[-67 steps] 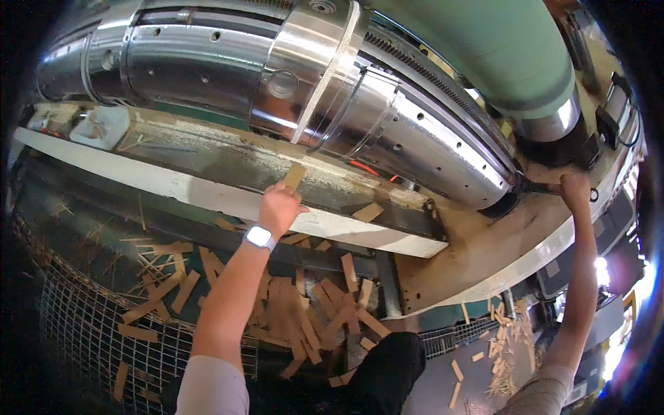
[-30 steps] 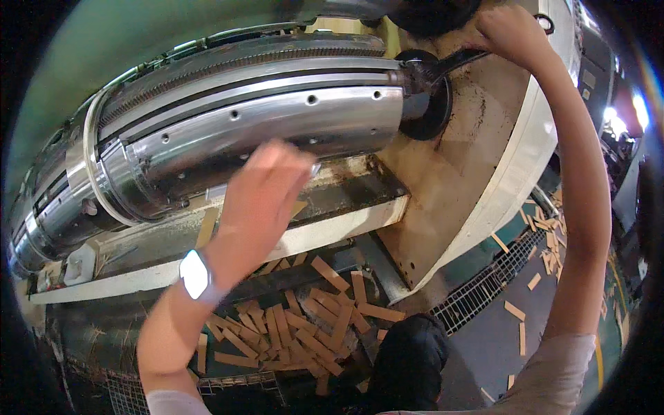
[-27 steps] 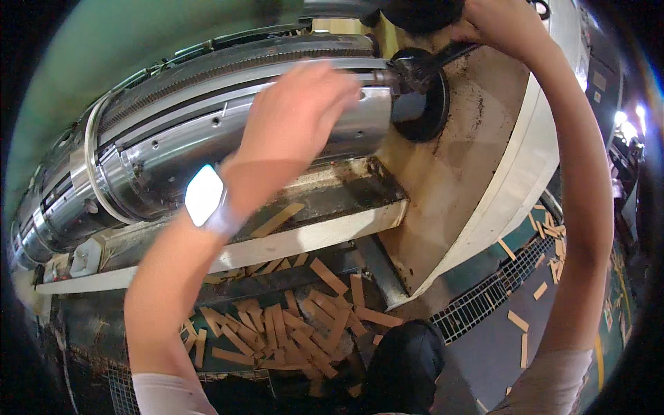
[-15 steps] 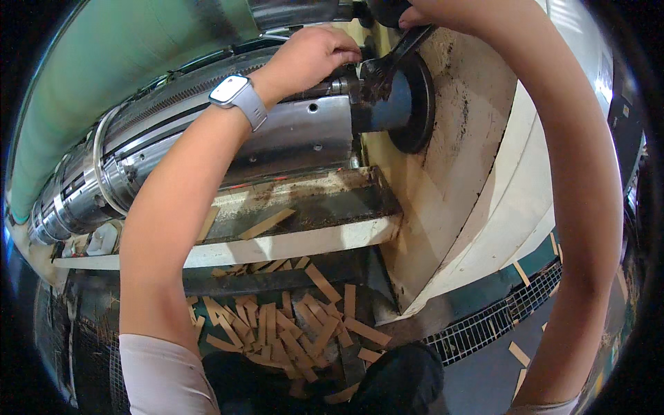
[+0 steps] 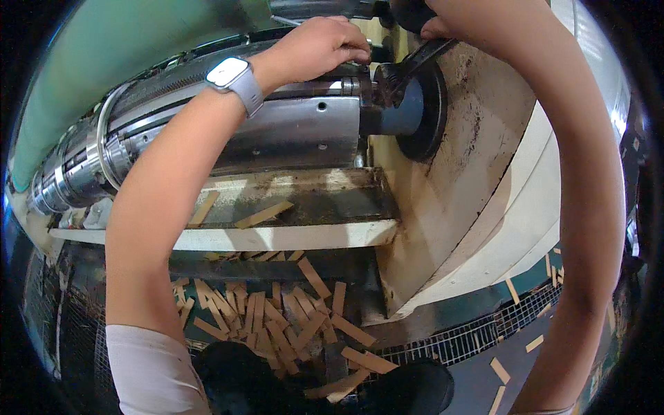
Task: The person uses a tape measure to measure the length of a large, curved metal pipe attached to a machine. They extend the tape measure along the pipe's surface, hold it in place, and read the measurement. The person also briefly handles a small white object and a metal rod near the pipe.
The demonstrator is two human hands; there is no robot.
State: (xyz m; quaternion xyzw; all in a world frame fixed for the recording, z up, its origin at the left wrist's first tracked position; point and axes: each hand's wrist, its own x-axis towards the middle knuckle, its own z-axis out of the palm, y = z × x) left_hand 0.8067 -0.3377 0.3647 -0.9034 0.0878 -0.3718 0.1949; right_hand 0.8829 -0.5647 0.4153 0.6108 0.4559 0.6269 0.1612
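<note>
A steel roller (image 5: 297, 124) with bolt holes and a toothed strip lies across the machine, ending at a dark flange (image 5: 430, 114) on the right. My left hand (image 5: 318, 48), with a watch (image 5: 236, 77) on the wrist, rests over the roller's right end. Its fingers curl down and whatever they grip is hidden. At the top, my right hand (image 5: 440, 26) is closed round the handle of a dark wrench (image 5: 419, 58). The wrench slants down to the left, its head against the greasy end of the shaft beside the flange. Most of my right-hand fingers are out of sight.
A large green cylinder (image 5: 138, 62) runs above the roller. Below is a pale ledge (image 5: 311, 235) with two cardboard strips. A heap of cardboard strips (image 5: 270, 318) covers the floor by my feet. The cream machine side wall (image 5: 456, 173) and a floor grate (image 5: 470, 339) lie to the right.
The view has shifted slightly. Both hands keep nearly the same places on the machine; the wrench head remains at the shaft end.
</note>
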